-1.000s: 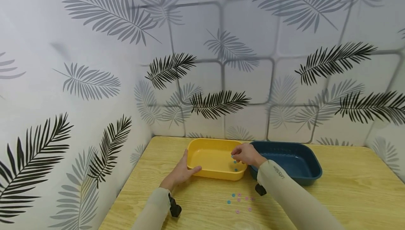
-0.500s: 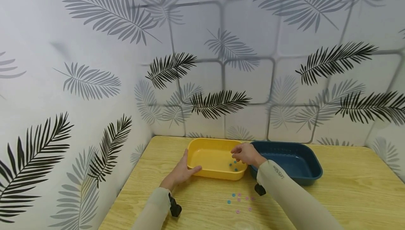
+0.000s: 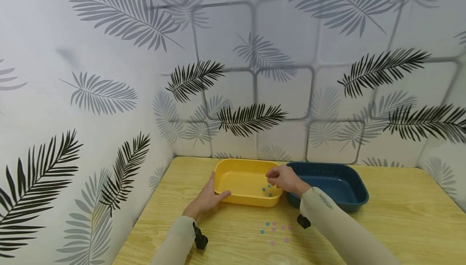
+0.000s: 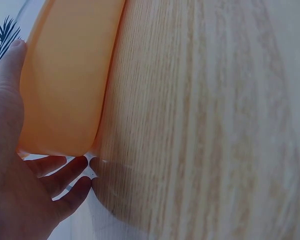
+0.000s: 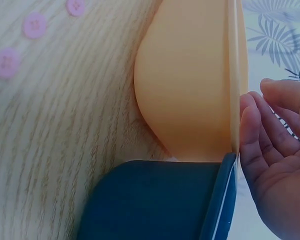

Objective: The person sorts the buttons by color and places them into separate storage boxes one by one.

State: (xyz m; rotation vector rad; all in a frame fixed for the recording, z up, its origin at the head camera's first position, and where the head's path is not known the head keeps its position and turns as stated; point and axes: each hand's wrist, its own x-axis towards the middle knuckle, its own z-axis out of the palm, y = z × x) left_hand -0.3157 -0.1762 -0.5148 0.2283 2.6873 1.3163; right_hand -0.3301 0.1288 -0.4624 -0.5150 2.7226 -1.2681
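Blue buttons [image 3: 270,195], three of them, lie on the floor of the yellow bin [image 3: 251,201], over at its right end. That bin stands close to the back edge of the desk [image 3: 418,216], toward the back-left corner. The left hand [image 3: 207,197] grips it round the near left corner, thumb on the front wall and fingers about the end. Above the bin's right end hangs the right hand [image 3: 286,178], loosely bent and unclosed, the thumb apart from the fingers. Right alongside sits a navy bin [image 3: 336,186], partly behind the right sleeve [image 3: 331,214] from here. Nearer me, two more blue buttons and six pink buttons [image 3: 287,240] lie scattered on the desk.
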